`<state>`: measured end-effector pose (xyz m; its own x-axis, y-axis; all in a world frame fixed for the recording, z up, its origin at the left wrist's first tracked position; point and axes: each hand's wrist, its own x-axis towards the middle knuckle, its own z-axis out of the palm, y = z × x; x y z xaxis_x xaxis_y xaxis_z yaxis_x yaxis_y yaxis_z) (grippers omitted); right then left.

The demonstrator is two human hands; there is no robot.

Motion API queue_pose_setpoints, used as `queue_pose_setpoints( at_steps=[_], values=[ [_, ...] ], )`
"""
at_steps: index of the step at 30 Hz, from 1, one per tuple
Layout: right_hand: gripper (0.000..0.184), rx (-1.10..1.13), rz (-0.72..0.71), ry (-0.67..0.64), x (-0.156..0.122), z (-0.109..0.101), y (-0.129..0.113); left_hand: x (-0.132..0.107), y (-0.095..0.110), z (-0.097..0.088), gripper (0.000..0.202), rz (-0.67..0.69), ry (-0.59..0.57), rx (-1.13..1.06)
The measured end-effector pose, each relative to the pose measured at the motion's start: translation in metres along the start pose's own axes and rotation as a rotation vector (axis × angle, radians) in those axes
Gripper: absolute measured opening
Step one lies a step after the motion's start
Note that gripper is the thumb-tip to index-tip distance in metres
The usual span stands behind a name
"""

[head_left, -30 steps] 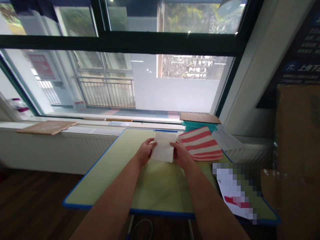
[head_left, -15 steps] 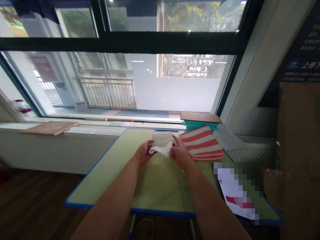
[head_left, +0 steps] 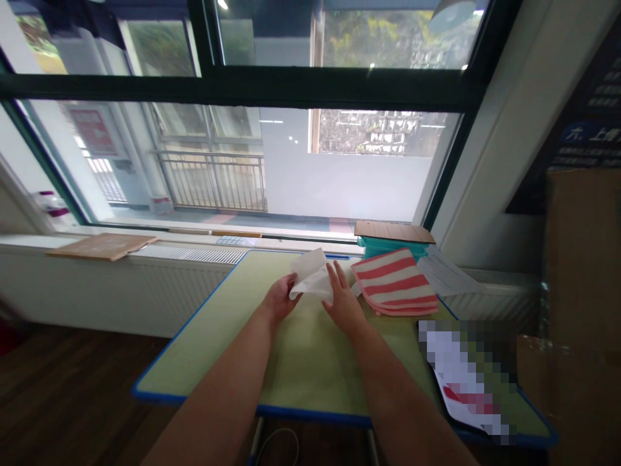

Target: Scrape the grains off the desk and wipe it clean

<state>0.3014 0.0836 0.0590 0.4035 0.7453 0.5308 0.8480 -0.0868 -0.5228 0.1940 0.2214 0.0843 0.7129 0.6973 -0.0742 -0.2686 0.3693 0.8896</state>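
Observation:
A thin white sheet that looks like tissue, folded with its upper flap raised, is held over the far part of the green table. My left hand is closed on its left edge, thumb on top. Against its right side lies my right hand, fingers stretched out and apart. Whether the right thumb presses on the sheet I cannot tell. Just right of that hand is a folded red-and-white striped cloth, with a small white piece partly hidden between them.
A teal box topped with cardboard stands behind the striped cloth by the window. A tablet-like object with a blurred surface lies at the table's right. Tall cardboard rises beyond it. A wooden board rests on the left sill.
My right hand has loosened from a pinch, and its fingers are now stretched out. The sheet's upper flap has tilted and its lower part has spread flatter. The left hand keeps its hold.

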Motion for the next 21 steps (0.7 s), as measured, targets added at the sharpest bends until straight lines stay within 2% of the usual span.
queue_pose_setpoints(
  at_steps=[5,9,15,21],
  values=[
    [0.039,-0.008,-0.011,0.066,0.003,-0.008,-0.007,0.003,-0.007,0.001,0.019,-0.104,-0.050,-0.076],
    [0.008,0.139,0.070,0.170,0.007,-0.008,-0.001,0.002,-0.011,0.000,0.018,-0.116,-0.041,-0.084],
    [0.027,0.329,0.231,0.211,0.010,-0.002,0.003,-0.007,-0.008,0.001,0.023,-0.100,-0.105,-0.067],
    [0.021,0.531,0.363,0.239,0.013,0.002,0.012,-0.005,-0.009,-0.002,0.023,-0.120,-0.133,-0.077]
  ],
)
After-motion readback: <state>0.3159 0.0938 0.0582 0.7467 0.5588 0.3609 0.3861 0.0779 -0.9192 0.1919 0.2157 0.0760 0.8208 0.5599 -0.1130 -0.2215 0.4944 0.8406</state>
